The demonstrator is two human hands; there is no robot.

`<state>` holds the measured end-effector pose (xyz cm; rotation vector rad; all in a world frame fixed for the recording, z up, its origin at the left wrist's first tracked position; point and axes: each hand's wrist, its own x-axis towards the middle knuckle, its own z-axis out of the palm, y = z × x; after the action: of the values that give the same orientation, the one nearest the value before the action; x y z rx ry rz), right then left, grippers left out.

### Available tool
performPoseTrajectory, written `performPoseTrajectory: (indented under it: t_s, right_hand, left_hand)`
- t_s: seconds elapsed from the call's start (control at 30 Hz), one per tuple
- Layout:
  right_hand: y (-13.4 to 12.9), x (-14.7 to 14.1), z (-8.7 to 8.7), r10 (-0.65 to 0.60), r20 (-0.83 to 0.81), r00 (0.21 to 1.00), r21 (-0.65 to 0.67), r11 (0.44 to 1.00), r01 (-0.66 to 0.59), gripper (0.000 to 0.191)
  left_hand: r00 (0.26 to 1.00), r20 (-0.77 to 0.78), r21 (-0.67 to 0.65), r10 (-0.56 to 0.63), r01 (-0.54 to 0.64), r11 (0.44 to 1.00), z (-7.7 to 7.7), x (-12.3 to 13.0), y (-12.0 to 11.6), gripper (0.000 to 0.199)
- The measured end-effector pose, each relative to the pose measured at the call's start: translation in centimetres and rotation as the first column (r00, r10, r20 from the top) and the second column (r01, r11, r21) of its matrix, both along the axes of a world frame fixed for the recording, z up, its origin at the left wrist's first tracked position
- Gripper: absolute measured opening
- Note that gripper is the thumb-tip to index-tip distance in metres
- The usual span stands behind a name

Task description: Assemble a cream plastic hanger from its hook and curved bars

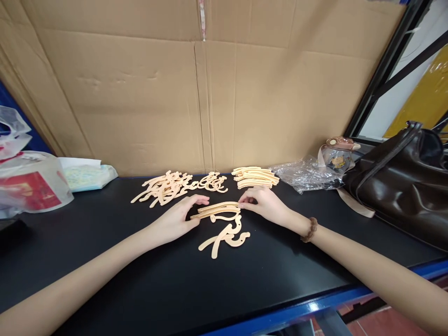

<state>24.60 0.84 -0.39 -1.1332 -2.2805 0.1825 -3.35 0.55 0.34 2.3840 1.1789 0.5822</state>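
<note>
A: Containers first?
B: Far right, a bag (392, 177), dark brown, glossy, creased; contents hidden. Beside it a clear bottle (334, 159) with a brown lid; fill cannot be told. Crinkled clear wrap (301, 176) lies next to it.
A: Left side?
B: A round pack (58, 182), translucent, red panel, contents unclear; a soft, pale packet (93, 175) behind it.
A: Pieces in hand?
B: Pale, smooth, gently curved strips (219, 206), mid-table (157, 289), lying between the hands. Right hand (261, 203): thumb and fingertips pinched on the strips' right ends. Left hand (182, 217): thumb and fingers apart, curved about the left ends; whether they touch, cannot tell.
A: Nearby?
B: Loose hooks (220, 240), flat, curled at one end, overlapping just nearer the wearer. Farther back, a tangled hook pile (168, 186) at left, a strip stack (257, 177) at right.
A: Surfaces?
B: Table black, satin; creased brown cardboard (140, 93) upright behind.
</note>
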Motion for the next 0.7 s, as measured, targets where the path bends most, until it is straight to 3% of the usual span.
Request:
performPoseTrajectory:
  t_s: [0.27, 0.43, 0.57, 0.7]
  right_hand:
    - [-0.4, -0.2, 0.0, 0.132, 0.065, 0.989, 0.003, 0.991, -0.132, 0.029]
    - [-0.4, -0.4, -0.1, 0.097, 0.044, 0.994, 0.027, 0.995, -0.098, 0.020]
    - [-0.4, -0.3, -0.2, 0.066, 0.029, 0.997, 0.072, 0.995, -0.068, 0.021]
    - [-0.5, -0.4, -0.3, 0.043, -0.031, 0.999, 0.113, 0.993, -0.039, 0.036]
  left_hand:
    - [1.000, 0.011, 0.013, 0.021, -0.021, 1.000, -0.2, -0.4, 1.0, 0.033]
    - [0.999, 0.039, 0.189, 0.038, -0.045, 0.981, -1.0, -0.2, 1.0, 0.029]
    - [0.999, 0.027, 0.418, 0.045, -0.053, 0.907, -0.7, 0.1, 0.2, 0.024]
    - [0.998, 0.042, 0.599, 0.044, -0.061, 0.799, -0.2, 0.3, -0.5, 0.021]
